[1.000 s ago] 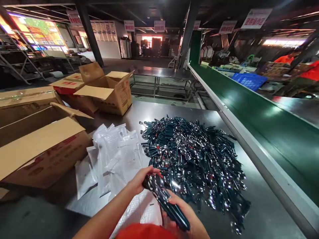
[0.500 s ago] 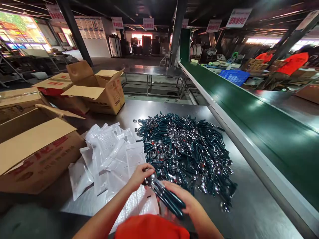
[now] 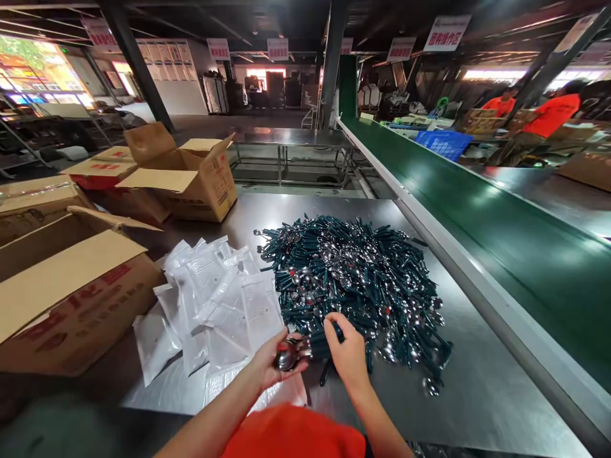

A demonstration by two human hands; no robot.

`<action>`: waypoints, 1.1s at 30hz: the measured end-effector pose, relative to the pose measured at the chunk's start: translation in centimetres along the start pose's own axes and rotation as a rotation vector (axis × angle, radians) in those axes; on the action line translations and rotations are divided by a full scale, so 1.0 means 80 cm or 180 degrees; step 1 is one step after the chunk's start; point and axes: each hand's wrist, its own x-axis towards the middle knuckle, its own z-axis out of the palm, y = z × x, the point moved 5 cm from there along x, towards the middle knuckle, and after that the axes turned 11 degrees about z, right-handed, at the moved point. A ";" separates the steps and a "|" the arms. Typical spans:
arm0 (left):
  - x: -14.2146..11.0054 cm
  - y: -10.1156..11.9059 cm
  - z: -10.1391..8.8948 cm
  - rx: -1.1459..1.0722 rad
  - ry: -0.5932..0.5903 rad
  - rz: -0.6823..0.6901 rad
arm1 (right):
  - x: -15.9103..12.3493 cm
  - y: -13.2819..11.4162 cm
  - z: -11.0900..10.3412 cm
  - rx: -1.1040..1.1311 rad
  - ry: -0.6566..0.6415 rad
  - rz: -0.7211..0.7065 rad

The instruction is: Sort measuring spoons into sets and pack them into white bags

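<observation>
My left hand (image 3: 267, 367) is closed around the shiny bowls of a bundle of spoons (image 3: 287, 357) with dark green handles. The handles point right, toward the loose heap. My right hand (image 3: 351, 357) is curled at the handle ends, thumb and fingers closed on them; the exact grip is partly hidden. Just beyond both hands spreads a large pile of matching spoons (image 3: 353, 273), metal bowls and green handles jumbled together. White padded mailers (image 3: 224, 302) lie overlapping to the left of the pile, some of them beneath my left forearm.
Open cardboard boxes stand at left, a near box (image 3: 90, 299) and a farther box (image 3: 205, 184). A green conveyor belt (image 3: 458, 203) with a metal rim runs along the right of the steel table (image 3: 482, 388). Beyond it are a blue crate (image 3: 443, 145) and people in orange shirts.
The spoon bundle has swung from pointing down and right to nearly level. My right hand has moved up from under the handles to their ends, and my left hand has dropped slightly.
</observation>
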 end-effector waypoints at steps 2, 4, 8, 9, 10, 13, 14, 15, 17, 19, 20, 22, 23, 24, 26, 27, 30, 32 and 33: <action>0.005 -0.004 -0.005 0.0016 0.0010 -0.0045 | -0.007 -0.010 0.001 -0.0209 -0.0030 -0.0339; 0.007 -0.007 -0.007 0.0025 0.0032 -0.0025 | -0.014 -0.017 0.001 -0.0492 -0.0083 -0.0611; -0.001 -0.016 -0.005 0.0128 -0.0154 -0.0125 | -0.019 -0.026 -0.005 -0.0896 -0.0185 -0.0750; -0.005 -0.021 -0.003 0.0194 -0.0268 -0.0260 | -0.019 -0.029 -0.009 -0.0959 -0.0167 -0.0762; -0.009 -0.025 -0.002 0.0310 -0.0424 -0.0414 | -0.019 -0.032 -0.013 -0.1017 -0.0142 -0.0783; -0.017 -0.028 0.002 0.0939 -0.1034 -0.0604 | -0.020 -0.042 -0.023 -0.1128 -0.0140 -0.0861; -0.019 -0.025 0.003 0.1119 -0.1184 -0.0556 | -0.021 -0.044 -0.025 -0.1153 -0.0168 -0.0876; -0.019 -0.020 0.004 0.1232 -0.1280 -0.0457 | -0.023 -0.047 -0.026 -0.1177 -0.0179 -0.0897; -0.019 -0.012 0.006 0.1278 -0.1295 -0.0314 | -0.030 -0.052 -0.026 -0.1287 -0.0178 -0.0946; -0.019 -0.012 0.010 0.1299 -0.1269 -0.0305 | -0.037 -0.058 -0.021 -0.1501 -0.0197 -0.0980; -0.019 -0.015 0.012 0.1328 -0.1254 -0.0322 | -0.041 -0.061 -0.018 -0.1616 -0.0208 -0.0993; -0.019 -0.023 0.014 0.1459 -0.1168 -0.0214 | -0.048 -0.067 -0.011 -0.1778 -0.0245 -0.1016; -0.018 -0.025 0.016 0.1521 -0.1104 -0.0043 | -0.051 -0.071 -0.009 -0.1800 -0.0267 -0.1037; -0.018 -0.026 0.017 0.1569 -0.1039 0.0176 | -0.054 -0.074 -0.008 -0.1777 -0.0293 -0.1065; -0.018 -0.024 0.019 0.1575 -0.0913 0.0625 | -0.060 -0.079 -0.010 -0.1601 -0.0329 -0.1114; -0.020 -0.021 0.020 0.1513 -0.0847 0.0779 | -0.062 -0.081 -0.014 -0.1441 -0.0277 -0.1137; -0.026 -0.010 0.021 0.1274 -0.0659 0.0961 | -0.071 -0.083 -0.034 -0.0799 0.0173 -0.1331; -0.033 -0.003 0.021 0.1179 -0.0596 0.1008 | -0.079 -0.080 -0.042 -0.0442 0.0408 -0.1569; -0.037 0.001 0.021 0.1169 -0.0598 0.1033 | -0.083 -0.079 -0.041 -0.0343 0.0415 -0.1704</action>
